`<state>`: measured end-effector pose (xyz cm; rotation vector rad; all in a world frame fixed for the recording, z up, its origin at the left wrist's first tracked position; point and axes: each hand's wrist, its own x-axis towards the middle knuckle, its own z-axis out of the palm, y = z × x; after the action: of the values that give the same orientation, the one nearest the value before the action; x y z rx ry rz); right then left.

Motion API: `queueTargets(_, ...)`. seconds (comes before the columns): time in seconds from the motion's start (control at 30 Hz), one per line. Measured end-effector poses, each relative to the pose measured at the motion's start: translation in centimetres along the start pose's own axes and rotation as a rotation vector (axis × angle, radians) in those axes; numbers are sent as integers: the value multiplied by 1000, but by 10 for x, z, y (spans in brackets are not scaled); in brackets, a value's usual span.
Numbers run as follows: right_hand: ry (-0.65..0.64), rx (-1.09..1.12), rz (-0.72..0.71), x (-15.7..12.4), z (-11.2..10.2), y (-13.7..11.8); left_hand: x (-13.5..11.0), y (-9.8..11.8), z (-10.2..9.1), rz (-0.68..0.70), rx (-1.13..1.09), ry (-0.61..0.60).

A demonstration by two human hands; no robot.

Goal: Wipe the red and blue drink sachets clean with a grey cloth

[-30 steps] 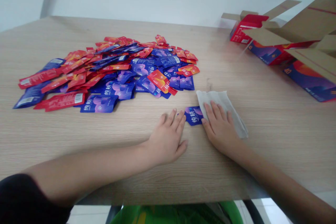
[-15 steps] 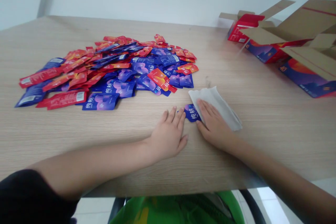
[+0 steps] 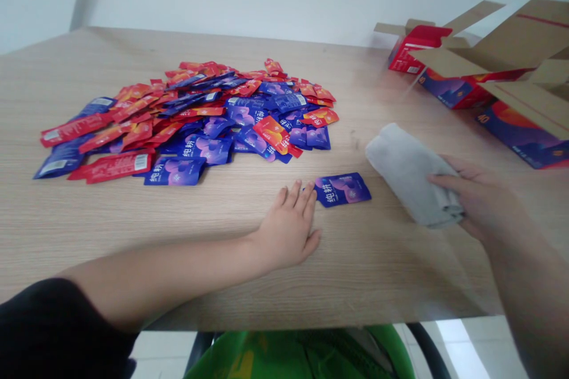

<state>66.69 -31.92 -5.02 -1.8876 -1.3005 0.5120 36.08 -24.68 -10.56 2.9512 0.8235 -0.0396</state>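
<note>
A single blue sachet (image 3: 344,189) with white lettering and pink shapes lies flat on the table in front of me. My left hand (image 3: 288,228) rests flat, fingers stretched out, its fingertips on the sachet's left end. A folded pale grey cloth (image 3: 409,174) is gripped by its right edge in my right hand (image 3: 480,195), thumb on top and the other fingers partly hidden behind it. The cloth is raised, apart from the sachet and to its right. The right hand is slightly blurred.
A wide pile of red and blue sachets (image 3: 195,115) spreads over the table's left and middle. Open cardboard boxes stand at the back right: a red one (image 3: 411,56) and blue-and-red ones (image 3: 515,133). The wooden table (image 3: 178,290) ends just before my green-clad lap (image 3: 284,355).
My right hand has left the blue sachet and moved right, now gripping the cloth, which was flat under it. The whole sachet is uncovered. My left hand stays in place.
</note>
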Motion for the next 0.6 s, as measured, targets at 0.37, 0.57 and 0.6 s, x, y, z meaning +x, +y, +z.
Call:
queueTargets(0.37,-238,179,202,-29,-8,39,-1,-1,2,8,-4,11)
queueTargets(0.57,75,-437,-216,-52,-2,52,1,0,1,-1,16,-10)
queueTargets(0.6,82,-444,-276,-58,1,43,1,0,1,-1,18,-12)
